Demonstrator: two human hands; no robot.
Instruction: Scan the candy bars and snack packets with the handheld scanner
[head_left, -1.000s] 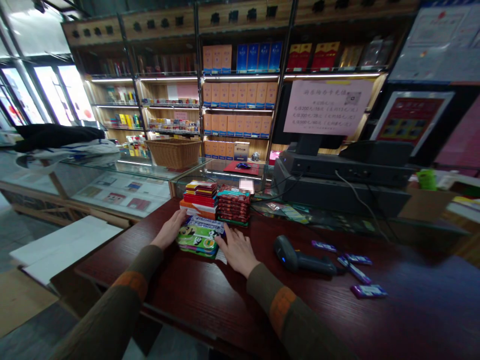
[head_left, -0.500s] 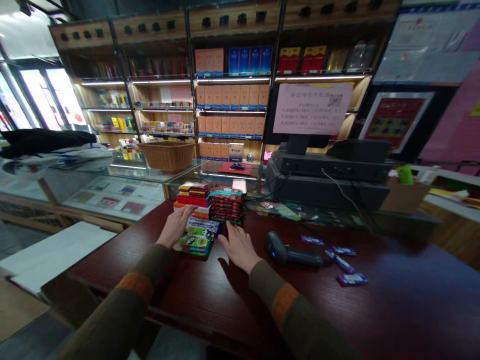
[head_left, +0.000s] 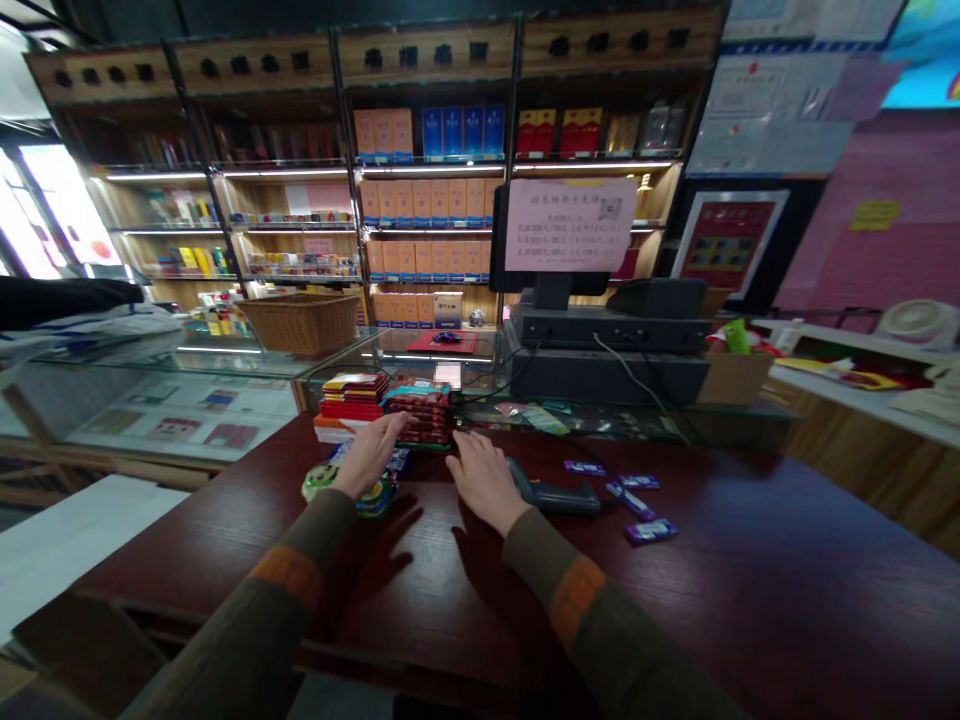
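My left hand point(head_left: 369, 458) reaches over the green panda-printed packets point(head_left: 318, 480), its fingers stretched toward the front of a stack of dark red-brown packets point(head_left: 427, 408). Whether the fingertips touch that stack I cannot tell. On the other side, my right hand point(head_left: 487, 482) lies with fingers extended at the stack's right front corner. Neither hand holds anything. A pile of red, yellow and orange flat packs point(head_left: 349, 402) stands left of the brown stack. Just right of my right hand, partly covered by it, lies a black barcode scanner point(head_left: 562, 498).
Several small purple packets point(head_left: 651, 531) are scattered right of the scanner on the dark red counter point(head_left: 720, 600). Behind stand a black cash register terminal point(head_left: 607, 335), a wicker basket point(head_left: 304, 322) on a glass case, and shelves of boxed goods.
My left hand has moved right, from the left of the green packets to the front of the brown stack. My right hand is now nearer the stack's right corner and scanner. The view has turned right.
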